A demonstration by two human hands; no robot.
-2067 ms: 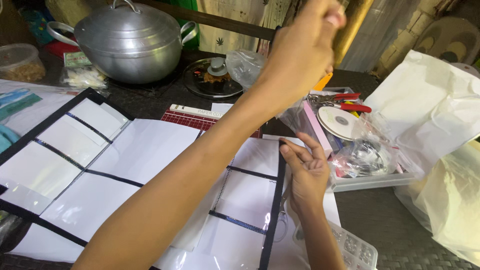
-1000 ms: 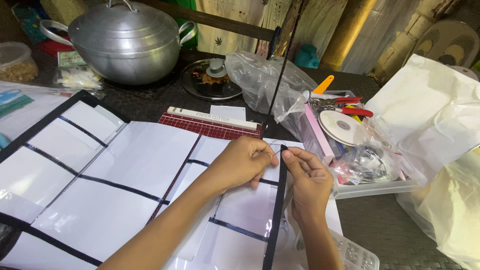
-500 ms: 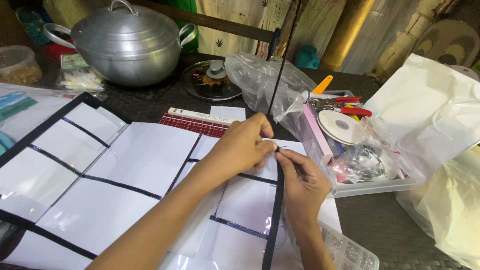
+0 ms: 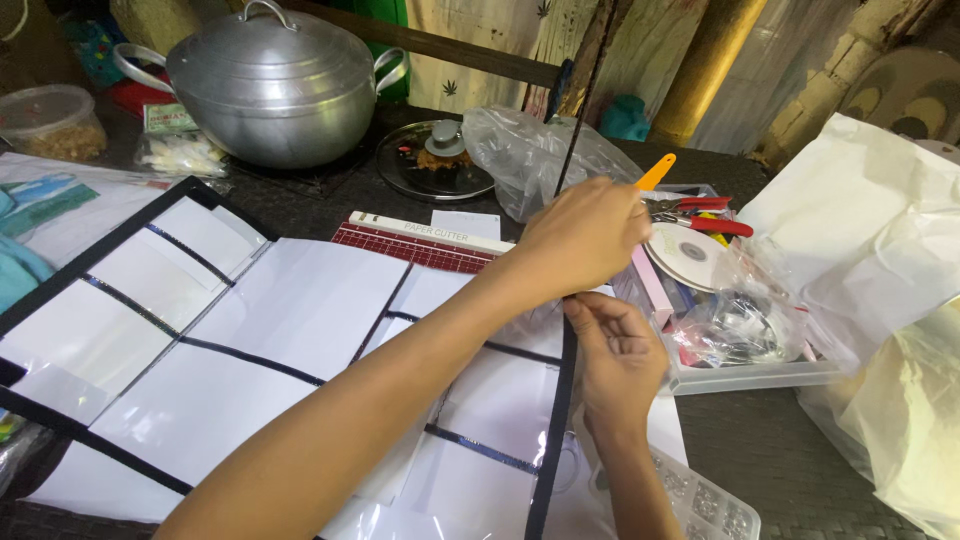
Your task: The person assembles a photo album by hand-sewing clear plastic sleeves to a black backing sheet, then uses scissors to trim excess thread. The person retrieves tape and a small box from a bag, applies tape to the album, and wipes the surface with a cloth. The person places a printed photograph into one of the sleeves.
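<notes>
— Two hands on one strip: the left hand [image 4: 585, 238] pinches the black tape [image 4: 556, 400] up high, the right hand [image 4: 618, 352] presses it down on the white sheets [image 4: 300, 310].
— Where exactly?
— Along the sheets' right edge, near the table's clear tray [image 4: 750, 375]. Seemingly mid-laying; smoothing downward looks like what it calls for.
</notes>
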